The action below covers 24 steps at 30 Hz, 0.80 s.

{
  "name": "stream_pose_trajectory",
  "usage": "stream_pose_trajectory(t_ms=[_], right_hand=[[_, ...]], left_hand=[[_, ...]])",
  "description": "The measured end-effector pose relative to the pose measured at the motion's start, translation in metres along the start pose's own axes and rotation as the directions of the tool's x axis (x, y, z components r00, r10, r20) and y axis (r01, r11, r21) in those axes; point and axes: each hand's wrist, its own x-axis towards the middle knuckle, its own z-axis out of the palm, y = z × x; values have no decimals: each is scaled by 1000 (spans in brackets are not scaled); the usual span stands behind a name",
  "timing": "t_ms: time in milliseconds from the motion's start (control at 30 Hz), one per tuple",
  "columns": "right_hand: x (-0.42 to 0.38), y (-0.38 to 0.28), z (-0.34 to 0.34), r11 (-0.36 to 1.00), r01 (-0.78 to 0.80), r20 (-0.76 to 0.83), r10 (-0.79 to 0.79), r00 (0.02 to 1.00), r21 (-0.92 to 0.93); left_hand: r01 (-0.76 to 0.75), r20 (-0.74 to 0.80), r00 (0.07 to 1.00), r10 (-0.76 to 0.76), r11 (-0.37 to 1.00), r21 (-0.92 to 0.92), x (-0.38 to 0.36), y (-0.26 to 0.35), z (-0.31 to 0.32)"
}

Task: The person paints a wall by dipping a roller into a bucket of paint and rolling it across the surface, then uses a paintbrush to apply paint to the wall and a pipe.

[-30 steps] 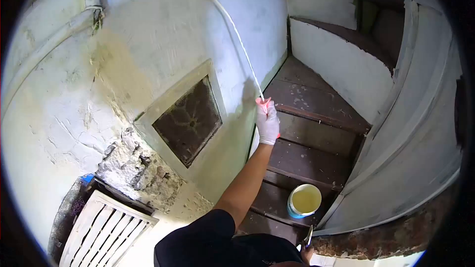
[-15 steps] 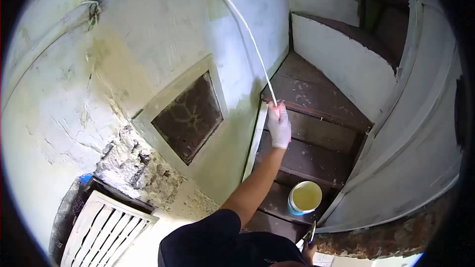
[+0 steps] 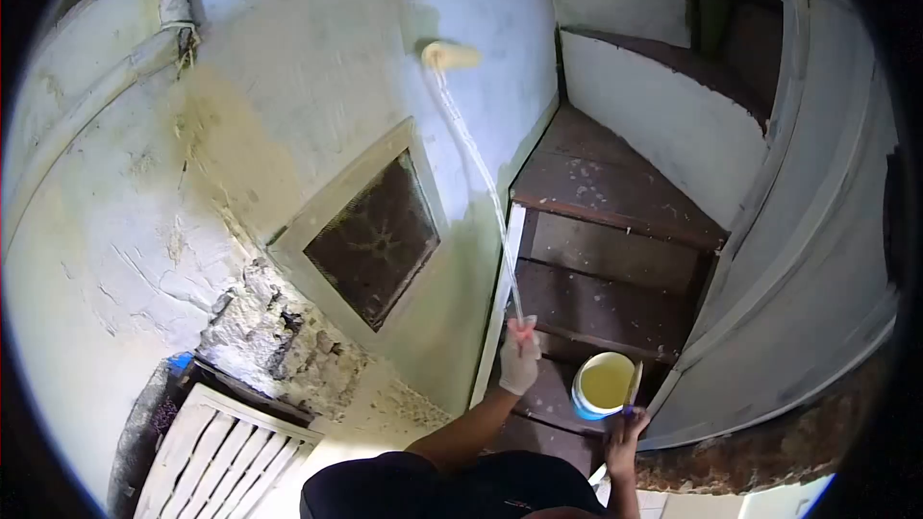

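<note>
My left hand (image 3: 521, 362), in a white glove, is closed round the lower end of a long white pole. At the pole's far end a paint roller (image 3: 457, 57), cream-coloured, lies against the wall. The roller pole (image 3: 484, 178) runs up and leftward from my hand. My right hand (image 3: 626, 434), bare, is closed on a paintbrush (image 3: 635, 384), its bristle end pointing up beside the rim of a bucket. That bucket (image 3: 581, 396) is white and blue, holds pale yellow paint and stands on a stair tread.
Brown wooden stairs (image 3: 606, 303) climb and turn ahead, with a pale panelled side (image 3: 779, 298) at right. The left wall has a framed mesh vent (image 3: 375, 235), crumbling plaster (image 3: 255, 322) and a pipe (image 3: 77, 125). A white slatted panel (image 3: 216, 461) leans at lower left.
My left hand has come down and toward me, bringing the roller head into view on the wall. My right hand has moved up beside the bucket with the paintbrush.
</note>
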Motion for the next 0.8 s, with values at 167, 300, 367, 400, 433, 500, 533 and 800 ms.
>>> stream_pose_trajectory(t_ms=[167,300,367,400,433,500,533,800], right_hand=[[53,-42,63,979,87,108,-108,988,182],[85,-78,115,997,55,31,-57,998,55],[92,-56,126,990,104,10,-106,994,100],[93,-54,132,978,199,-3,-200,980,56],[93,-55,136,981,186,-4,-186,982,46],[92,-62,141,984,172,83,-175,981,36],[92,-59,141,968,192,60,-184,981,-162],[89,-58,126,992,115,223,-99,970,-59]], left_hand=[[36,234,967,-96,968,248,-15,37,15],[-138,325,942,84,979,147,-13,61,35],[-91,387,922,-1,971,219,-12,51,26],[-129,397,918,4,949,288,-14,46,23],[-113,394,919,-10,951,288,-17,42,20],[-306,463,873,153,912,274,-19,42,17],[-299,467,873,144,913,277,-24,39,19],[39,426,904,-37,999,5,-43,40,16]])
